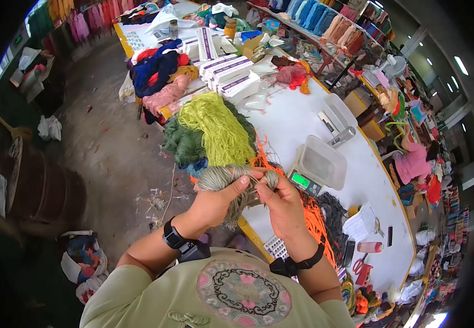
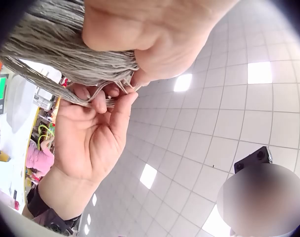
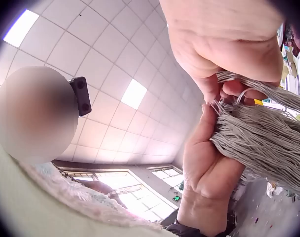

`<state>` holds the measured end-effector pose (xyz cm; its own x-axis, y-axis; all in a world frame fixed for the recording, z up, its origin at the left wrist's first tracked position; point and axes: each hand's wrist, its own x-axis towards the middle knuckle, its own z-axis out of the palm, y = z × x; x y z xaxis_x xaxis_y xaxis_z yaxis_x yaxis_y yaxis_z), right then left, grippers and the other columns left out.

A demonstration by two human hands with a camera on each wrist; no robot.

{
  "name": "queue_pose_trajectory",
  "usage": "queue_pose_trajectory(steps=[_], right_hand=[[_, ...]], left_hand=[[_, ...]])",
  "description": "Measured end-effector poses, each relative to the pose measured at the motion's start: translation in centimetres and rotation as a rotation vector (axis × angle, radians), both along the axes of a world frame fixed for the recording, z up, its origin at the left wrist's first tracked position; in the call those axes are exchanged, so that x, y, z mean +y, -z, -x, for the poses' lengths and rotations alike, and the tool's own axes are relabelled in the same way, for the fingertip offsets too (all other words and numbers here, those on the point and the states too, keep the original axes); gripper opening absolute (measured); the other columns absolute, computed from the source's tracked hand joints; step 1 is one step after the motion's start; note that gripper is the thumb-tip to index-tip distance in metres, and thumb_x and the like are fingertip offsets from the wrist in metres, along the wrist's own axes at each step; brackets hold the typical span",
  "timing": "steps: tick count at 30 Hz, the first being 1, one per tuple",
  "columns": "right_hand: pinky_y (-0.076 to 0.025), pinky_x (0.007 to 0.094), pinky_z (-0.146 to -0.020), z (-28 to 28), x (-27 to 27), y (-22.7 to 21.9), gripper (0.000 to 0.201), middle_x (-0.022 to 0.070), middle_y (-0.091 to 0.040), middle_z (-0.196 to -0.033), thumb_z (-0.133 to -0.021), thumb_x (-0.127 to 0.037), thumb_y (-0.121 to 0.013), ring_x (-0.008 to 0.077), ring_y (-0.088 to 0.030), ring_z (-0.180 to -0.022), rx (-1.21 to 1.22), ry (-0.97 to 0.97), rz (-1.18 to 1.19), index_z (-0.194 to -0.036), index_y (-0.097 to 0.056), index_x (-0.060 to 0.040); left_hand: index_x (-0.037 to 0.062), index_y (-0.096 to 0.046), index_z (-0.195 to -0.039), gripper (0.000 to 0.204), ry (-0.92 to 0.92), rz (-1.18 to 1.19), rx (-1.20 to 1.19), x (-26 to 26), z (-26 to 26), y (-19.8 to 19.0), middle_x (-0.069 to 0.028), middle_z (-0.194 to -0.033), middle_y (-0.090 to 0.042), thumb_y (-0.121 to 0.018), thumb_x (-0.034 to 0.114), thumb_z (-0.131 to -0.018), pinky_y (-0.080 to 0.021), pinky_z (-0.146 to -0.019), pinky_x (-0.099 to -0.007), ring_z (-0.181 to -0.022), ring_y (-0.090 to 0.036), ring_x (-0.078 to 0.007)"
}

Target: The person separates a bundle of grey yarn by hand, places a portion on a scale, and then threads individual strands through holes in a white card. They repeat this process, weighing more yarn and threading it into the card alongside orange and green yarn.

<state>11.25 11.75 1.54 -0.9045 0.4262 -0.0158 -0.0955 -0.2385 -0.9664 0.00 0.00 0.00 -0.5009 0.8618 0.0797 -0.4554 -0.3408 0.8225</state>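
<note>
A grey-green yarn hank [image 1: 215, 178] is held up in front of the body at the table's edge. The left hand [image 1: 218, 203] grips the gathered hank, its thumb along the top. Close beside it, the right hand [image 1: 287, 210] pinches thin strands [image 2: 109, 102] of the same yarn between thumb and fingers. In the right wrist view the thumb and fingertips of the left hand [image 3: 209, 163] meet the right hand's fingers at the end of the yarn bundle [image 3: 263, 133]. The curled fingers partly hide the strands between the hands.
Yellow-green yarn [image 1: 218, 131] and dark green yarn [image 1: 182, 143] lie beyond the hands. A scale with a green display [image 1: 301, 180] carries a clear tray [image 1: 324, 163]. Orange yarn [image 1: 314, 221], scissors [image 1: 358, 266] and white boxes [image 1: 231, 74] are on the table. A rusty drum [image 1: 45, 183] stands left.
</note>
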Motion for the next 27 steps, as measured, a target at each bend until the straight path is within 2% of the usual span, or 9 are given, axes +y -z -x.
queue_pose_trajectory(steps=[3,9,13,14,16,17,19,21,27], right_hand=[[-0.043,0.0256,-0.081,-0.3,-0.7,-0.2,0.021,0.0012,-0.064,-0.111,-0.093,-0.018,-0.063,0.0065,-0.053,-0.086,0.043,0.065,0.084,-0.109,-0.061,-0.0053],[-0.042,0.0241,-0.069,-2.4,1.0,-0.1,0.02,0.0009,-0.06,-0.086,-0.094,-0.019,-0.06,0.0075,-0.05,-0.071,-0.097,-0.2,0.211,-0.105,-0.061,-0.0019],[-0.031,0.022,-0.053,-4.6,7.7,0.8,0.019,-0.007,-0.037,-0.054,-0.095,-0.021,-0.056,0.0047,-0.034,-0.05,-0.055,0.368,0.232,-0.099,-0.062,-0.0027],[-0.031,0.022,-0.053,-4.6,8.4,0.3,0.019,-0.007,-0.037,-0.054,-0.095,-0.021,-0.056,0.0047,-0.034,-0.05,-0.056,0.374,0.231,-0.099,-0.062,-0.0027],[-0.028,0.0198,-0.05,-4.2,9.0,-1.5,0.022,-0.0079,-0.034,-0.054,-0.096,-0.021,-0.054,0.0035,-0.033,-0.048,-0.299,0.521,-0.197,-0.102,-0.062,-0.002],[-0.028,0.0198,-0.05,-4.0,8.3,-2.4,0.022,-0.0079,-0.034,-0.054,-0.096,-0.021,-0.054,0.0035,-0.033,-0.048,-0.304,0.528,-0.2,-0.102,-0.062,-0.002],[-0.026,0.0187,-0.049,-2.2,4.4,-5.2,0.024,-0.0076,-0.037,-0.055,-0.097,-0.02,-0.05,0.003,-0.033,-0.049,-0.339,0.146,-0.218,-0.106,-0.062,-0.0016],[-0.033,0.0168,-0.05,-1.5,2.2,-6.3,0.026,-0.0061,-0.041,-0.055,-0.099,-0.025,-0.049,0.0028,-0.034,-0.046,-0.313,-0.184,-0.088,-0.113,-0.059,-0.0054],[-0.027,0.0174,-0.041,-1.9,0.2,-5.5,0.026,-0.0023,-0.05,-0.056,-0.099,-0.025,-0.048,0.0027,-0.039,-0.044,-0.254,-0.292,0.05,-0.116,-0.056,-0.0057]], left_hand=[[-0.0006,-0.064,-0.112,0.024,0.004,-0.008,-0.075,-0.5,-0.2,-0.3,-0.0095,-0.11,-0.065,-0.056,0.016,-0.097,-0.049,-0.09,-0.0326,-0.1,-0.06,-0.017],[-0.0006,-0.062,-0.101,0.019,-0.064,0.07,-0.072,-1.2,0.4,0.0,-0.0108,-0.104,-0.065,-0.055,0.017,-0.097,-0.052,-0.081,-0.0322,-0.095,-0.062,-0.0184],[0.003,-0.06,-0.095,0.025,0.133,-0.029,-0.305,-2.9,2.4,0.1,-0.0162,-0.113,-0.062,-0.048,0.024,-0.098,-0.052,-0.071,-0.0294,-0.1,-0.062,-0.0271],[0.0035,-0.061,-0.093,0.027,0.227,-0.061,-0.429,-3.2,2.5,0.0,-0.0185,-0.119,-0.06,-0.046,0.025,-0.098,-0.052,-0.069,-0.0285,-0.104,-0.061,-0.0293],[0.0023,-0.061,-0.092,0.026,0.324,-0.069,-0.426,-3.1,2.1,-0.6,-0.0206,-0.122,-0.058,-0.047,0.023,-0.098,-0.051,-0.069,-0.0274,-0.112,-0.058,-0.0299],[0.0011,-0.062,-0.092,0.025,0.413,-0.077,-0.427,-3.0,1.8,-0.6,-0.0227,-0.125,-0.057,-0.048,0.021,-0.098,-0.051,-0.069,-0.0263,-0.121,-0.055,-0.0304],[-0.0004,-0.062,-0.091,0.025,0.442,-0.049,-0.413,-2.6,1.3,-0.3,-0.0235,-0.133,-0.052,-0.05,0.02,-0.097,-0.05,-0.067,-0.026,-0.133,-0.043,-0.0309],[-0.0001,-0.063,-0.091,0.024,0.394,-0.028,-0.349,-2.4,0.9,-0.6,-0.018,-0.121,-0.06,-0.052,0.02,-0.096,-0.05,-0.067,-0.0267,-0.116,-0.058,-0.0263],[0.0015,-0.061,-0.09,0.027,0.434,-0.041,-0.439,-3.0,1.4,1.1,-0.0106,-0.092,-0.062,-0.051,0.026,-0.095,-0.05,-0.074,-0.0315,-0.079,-0.062,-0.0196]])
